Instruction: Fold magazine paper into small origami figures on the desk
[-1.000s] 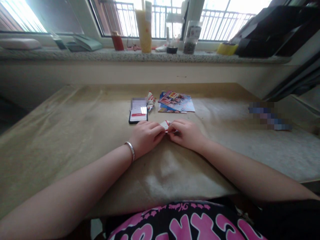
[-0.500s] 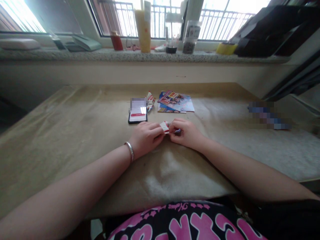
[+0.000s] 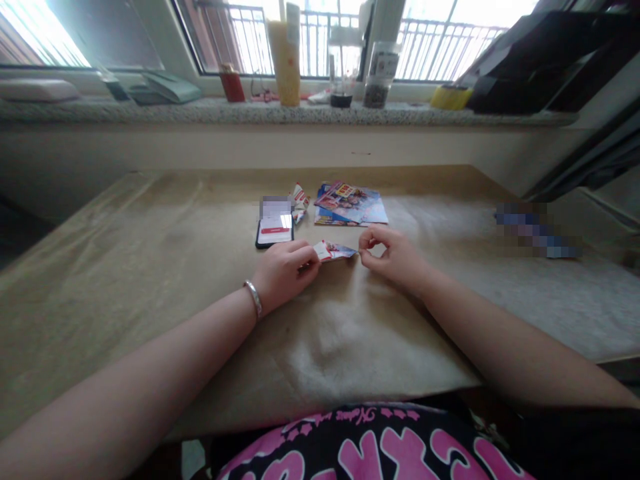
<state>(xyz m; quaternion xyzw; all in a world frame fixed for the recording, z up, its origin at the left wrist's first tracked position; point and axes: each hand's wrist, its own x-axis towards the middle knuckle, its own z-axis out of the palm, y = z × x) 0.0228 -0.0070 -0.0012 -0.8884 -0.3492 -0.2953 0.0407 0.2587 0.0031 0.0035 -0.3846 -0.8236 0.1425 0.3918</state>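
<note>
A small folded piece of printed paper [image 3: 334, 251] lies on the tan table cover [image 3: 150, 267] in front of me. My left hand [image 3: 283, 272], with a silver bracelet on the wrist, pins the paper's left end with its fingertips. My right hand [image 3: 393, 257] sits just right of the paper, thumb and forefinger pinched together at its right tip; whether they touch the paper I cannot tell. A phone [image 3: 275, 230] with a lit screen lies just beyond my left hand.
A stack of colourful printed sheets [image 3: 351, 205] and a folded paper shape [image 3: 300, 200] lie past the phone. The stone windowsill [image 3: 150, 112] holds cups, jars, a red can and a yellow tape roll. A dark machine [image 3: 545, 60] stands at the right.
My right hand has slid to the right, off the folded paper, which now lies stretched out and uncovered. My left hand stayed at the paper's left end.
</note>
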